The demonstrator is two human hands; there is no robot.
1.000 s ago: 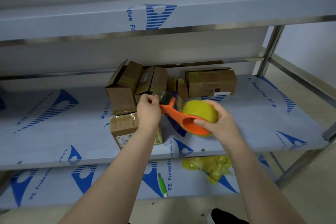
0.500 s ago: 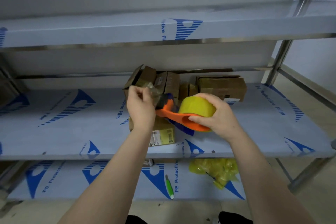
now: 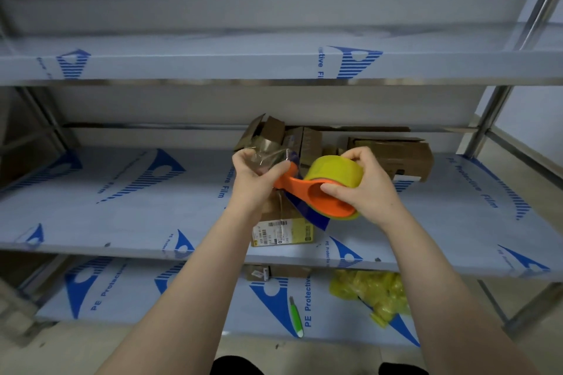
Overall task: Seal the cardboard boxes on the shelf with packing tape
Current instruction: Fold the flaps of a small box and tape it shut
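At frame centre the right hand (image 3: 362, 192) grips the tape roll (image 3: 336, 170); the left hand (image 3: 253, 183) pinches the loose tape end (image 3: 266, 155) in its fingers. Draw it taut before laying it on the box (image 3: 283, 230) just below, on the shelf (image 3: 122, 207)

both hands (image 3: 257, 172) raised, fingers curled, gripping

Counted: four cardboard boxes (image 3: 268, 131) (image 3: 309, 141) (image 3: 408, 158) (image 3: 286, 231) on the middle shelf (image 3: 122, 207), one on the lower shelf (image 3: 182, 298); one tape dispenser (image 3: 307, 192), one tape roll (image 3: 338, 170), one green tool (image 3: 295, 316).
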